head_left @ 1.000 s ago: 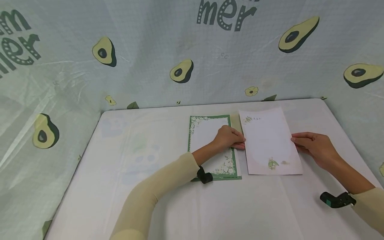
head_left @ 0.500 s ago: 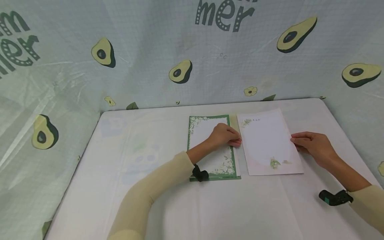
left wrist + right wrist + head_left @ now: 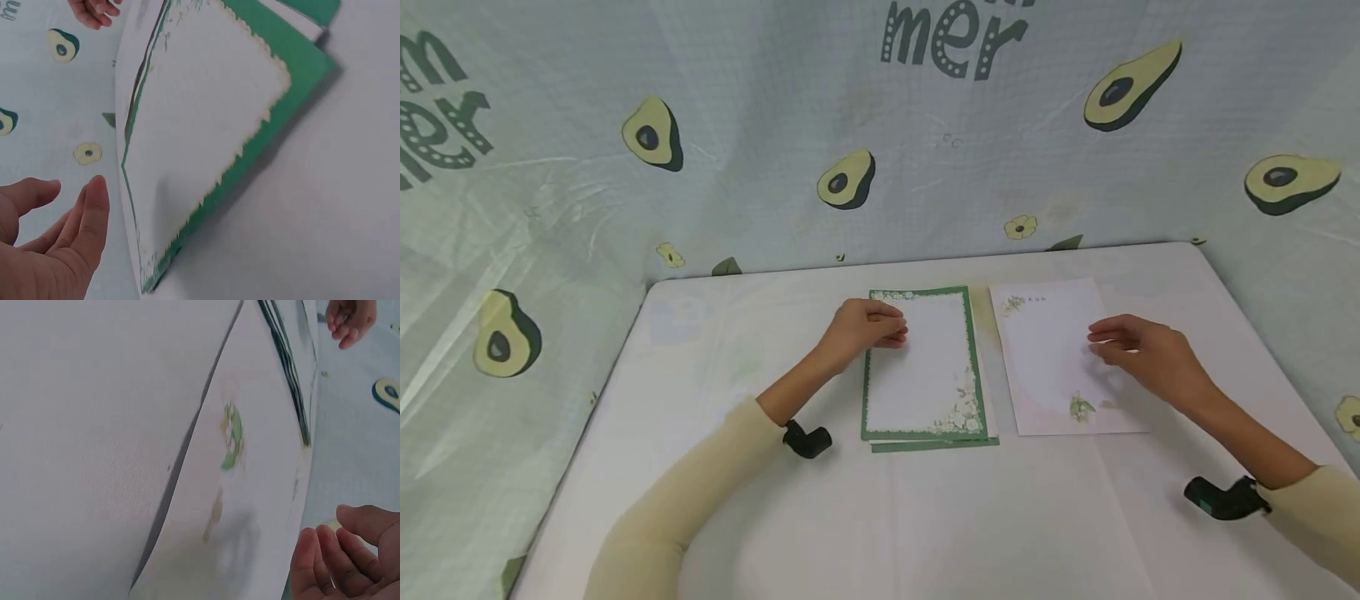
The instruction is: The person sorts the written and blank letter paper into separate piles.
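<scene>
A stack of stationery sheets with green, white-flowered borders [image 3: 917, 379] lies on the table in the head view, its top sheet slightly askew over the ones below. To its right lies a pale pink and white stationery sheet [image 3: 1037, 367] with small leaf prints. My left hand [image 3: 863, 331] hovers by the green stack's upper left edge; in the left wrist view its thumb and fingers [image 3: 95, 194] stand apart, holding nothing. Above the pale sheet's right side is my right hand [image 3: 1150, 358], fingers loosely bent around nothing; its shadow falls on the paper in the right wrist view.
A white cloth covers the table [image 3: 985, 525]. Behind and at both sides hangs a pale curtain [image 3: 752, 150] printed with avocados and lettering. A beige strip [image 3: 981, 308] shows between the two papers. Each wrist carries a small black camera [image 3: 807, 440].
My left hand has moved left from between the papers to the green stack's left edge. The top green-bordered sheet has shifted slightly left. My right hand has released the pale sheet's edge and moved over it.
</scene>
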A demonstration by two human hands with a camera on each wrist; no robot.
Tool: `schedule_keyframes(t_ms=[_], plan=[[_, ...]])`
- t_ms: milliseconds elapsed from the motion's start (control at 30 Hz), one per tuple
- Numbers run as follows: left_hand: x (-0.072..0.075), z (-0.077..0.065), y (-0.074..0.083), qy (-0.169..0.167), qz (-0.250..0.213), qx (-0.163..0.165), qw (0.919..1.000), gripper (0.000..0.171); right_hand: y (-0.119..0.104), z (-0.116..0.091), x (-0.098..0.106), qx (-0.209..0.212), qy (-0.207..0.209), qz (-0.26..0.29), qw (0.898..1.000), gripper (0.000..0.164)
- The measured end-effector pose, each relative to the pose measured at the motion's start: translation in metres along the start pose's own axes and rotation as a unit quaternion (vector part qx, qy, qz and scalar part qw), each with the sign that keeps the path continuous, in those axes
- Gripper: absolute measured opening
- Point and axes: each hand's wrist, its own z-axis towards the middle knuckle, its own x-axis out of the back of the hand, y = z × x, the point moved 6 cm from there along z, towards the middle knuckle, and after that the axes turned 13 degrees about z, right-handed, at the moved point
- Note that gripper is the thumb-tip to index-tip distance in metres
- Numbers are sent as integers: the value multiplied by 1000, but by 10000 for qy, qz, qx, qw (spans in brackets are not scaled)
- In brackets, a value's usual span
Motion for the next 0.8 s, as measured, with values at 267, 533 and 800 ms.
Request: schedule_keyframes(t_ms=[267,533,800], plan=[[36,-28,-13,266,1164,-187,9927,31,-23,14,-54,-179,-964,698,9927,35],[48,-43,-25,144,1367,180,9903,31,-31,28,-84,-350,-1419,1420,9790,42],[48,-44,-39,-26,1277,674,9895,27,-37,39,-104,-557,-1832,1608,9682,37]])
